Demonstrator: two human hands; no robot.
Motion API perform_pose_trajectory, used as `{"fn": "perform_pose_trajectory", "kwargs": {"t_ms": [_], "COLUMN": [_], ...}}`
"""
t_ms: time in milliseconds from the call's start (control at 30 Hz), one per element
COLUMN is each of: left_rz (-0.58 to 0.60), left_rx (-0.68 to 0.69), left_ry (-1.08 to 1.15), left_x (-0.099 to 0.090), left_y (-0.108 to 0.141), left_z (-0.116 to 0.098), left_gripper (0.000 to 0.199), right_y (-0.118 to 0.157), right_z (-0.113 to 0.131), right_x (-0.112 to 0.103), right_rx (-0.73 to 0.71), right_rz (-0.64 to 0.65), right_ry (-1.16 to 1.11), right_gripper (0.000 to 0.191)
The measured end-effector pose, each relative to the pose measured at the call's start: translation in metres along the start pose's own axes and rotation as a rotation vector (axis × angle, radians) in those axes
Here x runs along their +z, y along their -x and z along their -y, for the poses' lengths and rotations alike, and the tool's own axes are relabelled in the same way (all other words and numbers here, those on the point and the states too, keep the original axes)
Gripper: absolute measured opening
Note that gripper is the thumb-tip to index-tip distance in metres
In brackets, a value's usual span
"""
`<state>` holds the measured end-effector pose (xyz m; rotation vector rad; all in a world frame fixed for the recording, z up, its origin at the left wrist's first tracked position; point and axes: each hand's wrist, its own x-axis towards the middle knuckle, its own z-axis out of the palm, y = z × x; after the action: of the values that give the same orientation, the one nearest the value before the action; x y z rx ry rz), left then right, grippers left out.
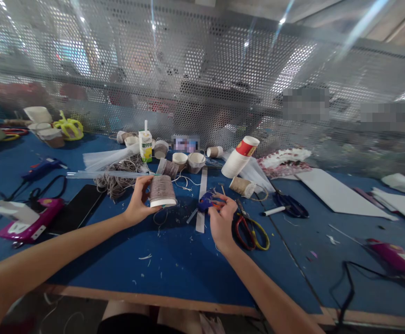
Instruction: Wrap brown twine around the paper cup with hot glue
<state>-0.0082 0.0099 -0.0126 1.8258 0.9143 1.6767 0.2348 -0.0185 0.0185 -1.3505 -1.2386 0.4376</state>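
My left hand (140, 199) grips a paper cup (162, 189) wound with grey-brown yarn, its white rim tilted down towards me. In my right hand (224, 218) is a small blue glue gun (205, 201) with an orange trigger, and a clear glue stick (191, 216) seems to poke out of it. A gap separates the glue gun from the cup. Under the glue gun lies a white strip (201, 218). Beside my right hand are scissors (252, 232) with red and yellow handles. Clear sticks (101, 175) lie behind my left hand, near a heap of grey yarn (118, 178).
A leaning stack of paper cups (236, 163), a drink carton (145, 146) and several yarn-wrapped cups stand along a perforated metal screen (202, 69). A phone-like black slab (79, 208) and a magenta power strip (31, 222) lie left. Dark-handled scissors (294, 206) and a magenta tool (397, 260) lie right.
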Motion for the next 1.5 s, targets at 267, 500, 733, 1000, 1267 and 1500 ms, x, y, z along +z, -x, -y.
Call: {"fn": "perform_pose_trajectory", "kwargs": {"t_ms": [267, 500, 733, 1000, 1267, 1500], "left_rz": [0.027, 0.051, 0.024, -0.025, -0.018, 0.335], "left_rx": [-0.013, 0.031, 0.063, 0.058, -0.018, -0.062], "left_ry": [-0.018, -0.065, -0.039, 0.083, 0.197, 0.316], "left_x": [0.000, -0.002, -0.002, 0.000, 0.001, 0.003], "left_y": [-0.001, -0.003, -0.002, -0.002, -0.003, 0.000], "left_z": [-0.001, -0.009, -0.002, -0.001, 0.000, -0.009], "left_gripper": [0.073, 0.074, 0.076, 0.074, 0.071, 0.088], "right_y": [0.018, 0.029, 0.023, 0.017, 0.015, 0.020], "right_z": [0.033, 0.035, 0.031, 0.030, 0.016, 0.027], "right_x": [-0.004, 0.000, 0.006, 0.009, 0.010, 0.000], "right_rx": [-0.139, -0.018, 0.202, 0.356, 0.348, -0.138], "right_rz": [0.744, 0.961, 0.901, 0.739, 0.577, 0.850], "right_ry": [-0.389, -0.467, -0.726, -0.772, -0.563, -0.447], "right_gripper": [0.031, 0.040, 0.034, 0.033, 0.030, 0.084]}}
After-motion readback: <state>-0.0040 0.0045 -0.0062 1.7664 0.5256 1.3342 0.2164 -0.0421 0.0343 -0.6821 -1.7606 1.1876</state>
